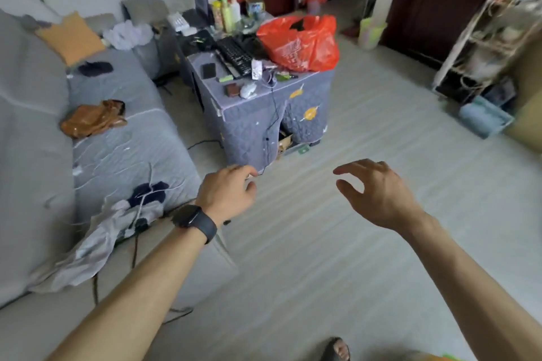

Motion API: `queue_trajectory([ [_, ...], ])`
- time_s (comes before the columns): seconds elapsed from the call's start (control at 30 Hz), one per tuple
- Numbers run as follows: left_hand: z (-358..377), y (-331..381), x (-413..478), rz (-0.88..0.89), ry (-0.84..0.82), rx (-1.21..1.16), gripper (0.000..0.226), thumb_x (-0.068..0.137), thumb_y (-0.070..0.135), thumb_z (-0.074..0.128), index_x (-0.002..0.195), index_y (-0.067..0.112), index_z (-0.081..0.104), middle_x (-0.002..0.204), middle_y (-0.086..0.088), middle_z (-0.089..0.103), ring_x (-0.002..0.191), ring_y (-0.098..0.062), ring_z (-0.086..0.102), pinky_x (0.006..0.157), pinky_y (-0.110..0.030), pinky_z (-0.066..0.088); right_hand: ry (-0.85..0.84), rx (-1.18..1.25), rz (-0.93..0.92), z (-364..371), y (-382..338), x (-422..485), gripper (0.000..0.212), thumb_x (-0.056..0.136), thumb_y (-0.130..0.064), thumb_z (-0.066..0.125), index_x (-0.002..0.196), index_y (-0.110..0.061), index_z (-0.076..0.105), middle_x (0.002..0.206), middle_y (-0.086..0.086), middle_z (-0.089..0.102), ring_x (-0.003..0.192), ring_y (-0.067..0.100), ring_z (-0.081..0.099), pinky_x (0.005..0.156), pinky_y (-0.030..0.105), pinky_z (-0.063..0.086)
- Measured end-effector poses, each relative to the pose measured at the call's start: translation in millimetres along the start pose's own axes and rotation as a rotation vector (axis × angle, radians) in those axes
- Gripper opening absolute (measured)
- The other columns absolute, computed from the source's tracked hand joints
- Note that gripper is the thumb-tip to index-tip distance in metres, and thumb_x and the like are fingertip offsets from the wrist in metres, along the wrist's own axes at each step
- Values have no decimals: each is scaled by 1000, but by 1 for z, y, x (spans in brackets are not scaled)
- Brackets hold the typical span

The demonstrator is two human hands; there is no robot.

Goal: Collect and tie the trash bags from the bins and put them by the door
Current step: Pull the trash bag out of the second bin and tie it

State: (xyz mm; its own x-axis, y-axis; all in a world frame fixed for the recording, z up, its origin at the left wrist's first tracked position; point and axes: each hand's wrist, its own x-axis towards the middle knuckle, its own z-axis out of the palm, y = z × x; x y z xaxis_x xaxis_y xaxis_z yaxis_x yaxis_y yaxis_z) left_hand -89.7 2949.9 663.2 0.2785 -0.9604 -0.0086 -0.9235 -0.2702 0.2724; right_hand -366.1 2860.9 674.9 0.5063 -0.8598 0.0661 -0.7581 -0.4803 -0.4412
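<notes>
An orange-red plastic bag (302,44) sits on the near right corner of the low covered table (252,120). A small bin lined with a red bag (314,3) stands far back by the dark doors. A pale green bin (370,32) stands on the floor near the right door. My left hand (227,193), with a dark watch at the wrist, hovers over the floor near the table's front corner, fingers loosely curled and holding nothing. My right hand (375,187) is out in front over bare floor, fingers spread and relaxed.
A grey sofa (96,126) with cushions, a brown bag (93,119) and crumpled cloth runs along the left. The table carries a keyboard (234,56), bottles and small items. A shelf rack (484,44) and a blue basket (485,117) stand at right. Cables trail by the sofa.
</notes>
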Motion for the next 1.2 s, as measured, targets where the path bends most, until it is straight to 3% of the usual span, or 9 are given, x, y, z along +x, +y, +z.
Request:
queue_trajectory([
  [0.2, 11, 121, 162, 83, -18, -25, 29, 87, 35, 51, 113, 33, 63, 118, 4, 69, 106, -25, 63, 82, -39, 53, 69, -81, 93, -96, 138, 77, 30, 95, -44, 54, 124, -40, 63, 129, -8, 63, 118, 25, 53, 92, 38, 48],
  [0.47, 21, 245, 366, 206, -4, -52, 30, 94, 32, 52, 122, 33, 59, 126, 7, 64, 104, -23, 63, 78, -35, 51, 124, -158, 180, -181, 281, 219, 32, 96, -46, 50, 126, -40, 59, 132, -8, 61, 120, 25, 54, 90, 41, 52],
  [0.73, 36, 337, 647, 317, 96, -119, 30, 88, 28, 57, 118, 32, 63, 122, 4, 65, 111, -24, 61, 89, -37, 51, 175, -249, 234, -257, 413, 451, 37, 95, -49, 48, 130, -40, 55, 132, -5, 61, 121, 25, 55, 93, 44, 52],
  [0.97, 22, 403, 865, 345, 124, -35, 33, 88, 34, 54, 121, 35, 59, 121, 2, 61, 115, -25, 58, 91, -37, 49, 201, -331, 215, -321, 493, 642, 42, 97, -51, 42, 136, -39, 50, 131, -7, 59, 120, 27, 52, 94, 41, 49],
  [1.1, 19, 435, 979, 344, 181, 12, 36, 90, 37, 53, 125, 38, 57, 128, 6, 58, 118, -22, 54, 92, -35, 47, 275, -317, 172, -341, 552, 752, 48, 91, -59, 26, 126, -41, 54, 129, -8, 60, 114, 31, 53, 92, 44, 50],
  [1.2, 20, 451, 1060, 352, 235, 22, 39, 89, 38, 51, 128, 38, 56, 134, 6, 54, 122, -22, 51, 96, -36, 45, 369, -321, 96, -354, 596, 843, 46, 92, -57, 30, 124, -39, 57, 130, -5, 59, 115, 36, 54, 91, 50, 51],
])
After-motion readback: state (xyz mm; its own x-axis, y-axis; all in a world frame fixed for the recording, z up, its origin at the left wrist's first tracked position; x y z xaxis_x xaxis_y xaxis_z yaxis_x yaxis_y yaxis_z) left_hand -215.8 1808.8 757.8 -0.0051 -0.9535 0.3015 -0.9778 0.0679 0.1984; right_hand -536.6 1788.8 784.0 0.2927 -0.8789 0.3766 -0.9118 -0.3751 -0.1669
